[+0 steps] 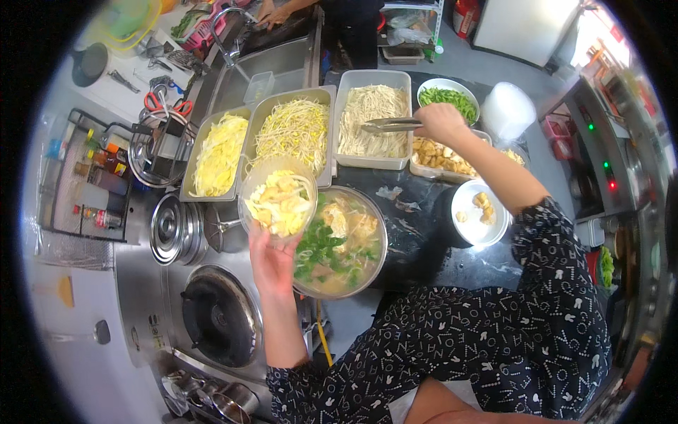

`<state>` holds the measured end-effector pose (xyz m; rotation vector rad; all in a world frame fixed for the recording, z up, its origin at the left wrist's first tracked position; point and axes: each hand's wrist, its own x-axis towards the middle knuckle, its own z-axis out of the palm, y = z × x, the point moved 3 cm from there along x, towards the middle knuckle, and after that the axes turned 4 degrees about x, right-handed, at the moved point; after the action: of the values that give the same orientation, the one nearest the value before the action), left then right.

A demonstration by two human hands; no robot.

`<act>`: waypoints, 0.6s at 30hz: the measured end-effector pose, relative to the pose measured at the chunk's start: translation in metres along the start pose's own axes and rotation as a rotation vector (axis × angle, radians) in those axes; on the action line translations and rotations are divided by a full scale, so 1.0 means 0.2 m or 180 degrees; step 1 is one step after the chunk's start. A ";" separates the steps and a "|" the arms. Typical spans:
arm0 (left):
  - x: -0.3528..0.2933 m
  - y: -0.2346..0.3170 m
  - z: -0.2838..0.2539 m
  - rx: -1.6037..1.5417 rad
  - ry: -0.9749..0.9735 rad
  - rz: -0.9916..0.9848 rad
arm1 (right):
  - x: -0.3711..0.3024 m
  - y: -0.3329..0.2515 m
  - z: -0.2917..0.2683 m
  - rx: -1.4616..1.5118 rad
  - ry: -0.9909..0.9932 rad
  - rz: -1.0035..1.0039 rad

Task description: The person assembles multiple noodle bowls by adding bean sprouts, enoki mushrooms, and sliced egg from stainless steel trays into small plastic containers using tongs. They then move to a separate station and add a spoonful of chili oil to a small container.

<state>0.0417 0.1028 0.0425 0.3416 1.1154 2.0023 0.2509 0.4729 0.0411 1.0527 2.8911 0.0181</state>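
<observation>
My left hand (274,256) holds up a clear plastic bowl (244,208) of yellow-white chopped leaves and pale pieces. Just beside and below it stands a large metal bowl (385,244) of broth with green leaves and light chunks. Metal tongs (388,126) are gripped in my right hand (443,124). Their tips hover over or touch thin pale strands, like enoki mushrooms (371,102), in a rectangular tub (374,162); I cannot tell whether they pinch any. Left of this tub are metal trays of bean sprouts (293,127) and shredded cabbage (222,152).
Browned chunks (441,155) fill a tub near my right forearm. Behind it are a bowl of cut greens (452,99) and stacked clear containers (510,109). A white bowl (462,233) holds a few pieces. A burner (219,314) lies left; another person's hands (275,14) are at the sink.
</observation>
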 end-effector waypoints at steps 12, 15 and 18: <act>0.75 -0.17 0.11 -0.0459 -0.0035 -0.0479 | -0.23 0.08 -0.72 0.0619 0.0936 0.0448; 0.85 -0.24 0.16 -0.0311 -0.0056 -0.0475 | -0.28 0.06 -0.85 0.0738 0.1340 0.0318; 0.86 -0.30 0.15 -0.0203 0.0132 -0.0664 | -0.33 0.01 -0.94 0.1069 0.1594 -0.0019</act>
<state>-0.0211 0.2685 -0.0119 0.1446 1.0645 1.8625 0.2901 0.4338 0.2328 1.2416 3.4360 -0.2480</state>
